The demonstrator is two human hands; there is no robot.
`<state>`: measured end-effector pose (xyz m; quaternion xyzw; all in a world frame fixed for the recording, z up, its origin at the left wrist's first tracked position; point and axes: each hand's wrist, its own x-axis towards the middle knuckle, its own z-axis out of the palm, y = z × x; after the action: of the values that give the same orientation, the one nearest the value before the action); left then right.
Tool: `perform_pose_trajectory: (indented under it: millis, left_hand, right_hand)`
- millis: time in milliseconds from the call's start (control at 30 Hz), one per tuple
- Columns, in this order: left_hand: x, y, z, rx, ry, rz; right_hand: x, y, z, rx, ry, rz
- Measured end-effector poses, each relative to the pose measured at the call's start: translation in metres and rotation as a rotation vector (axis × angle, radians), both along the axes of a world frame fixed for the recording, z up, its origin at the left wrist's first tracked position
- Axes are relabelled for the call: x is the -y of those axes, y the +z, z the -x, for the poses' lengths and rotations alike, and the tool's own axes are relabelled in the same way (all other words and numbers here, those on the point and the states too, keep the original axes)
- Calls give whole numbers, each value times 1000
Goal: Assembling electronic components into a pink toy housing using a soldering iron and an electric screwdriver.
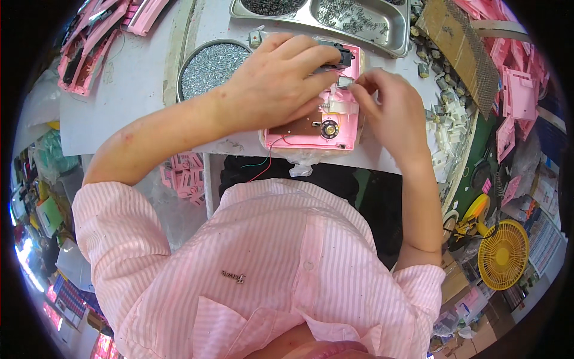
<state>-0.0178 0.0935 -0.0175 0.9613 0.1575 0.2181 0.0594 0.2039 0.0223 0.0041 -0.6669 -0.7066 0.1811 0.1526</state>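
Observation:
A pink plastic housing (306,142) lies on the table before me, with a brown board, a round black-rimmed part (329,129) and thin red and green wires. My left hand (281,81) reaches across it from the left, its fingers curled over the upper part and gripping it. By the left fingertips sits a black plastic block (345,57). A small silvery motor-like piece (344,82) lies between the two hands. My right hand (391,110) is at the housing's right edge, thumb and forefinger closed beside this piece; what they pinch is too small to make out.
A round tin of small screws (212,67) stands left of the housing. Beyond is a metal tray (323,27) with springs and dark small parts. Small motors and white pieces (449,128) lie on the right beside cardboard (457,48). Pink shells (89,45) are stacked far left.

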Motion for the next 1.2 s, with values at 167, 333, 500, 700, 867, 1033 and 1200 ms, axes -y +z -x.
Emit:
perform_pose_trajectory:
  millis: [167,333,500,700,867,1033,1200]
  left_hand:
    - [17,-5,-10,-41,14,5]
    - [17,-7,-5,-133,17,-85]
    - [19,-9,-3,-93,-13,-78]
    - [15,-2,9,-293,-23,5]
    - [-1,5,12,-432,-110,102]
    - [-8,-6,14,-387,-158,174]
    - [-10,-5,11,-373,-163,215]
  right_hand:
    - [10,-26,-18,-643,-313,65]
    - [2,-26,-12,-744,-354,244]
    - [-1,-27,-10,-561,-309,159]
    - [0,-17,-2,-427,-286,98]
    - [-1,-14,-18,-486,-178,195]
    - [-50,13,-194,-600,-591,-183]
    - [-70,24,-465,821,-929,-246]
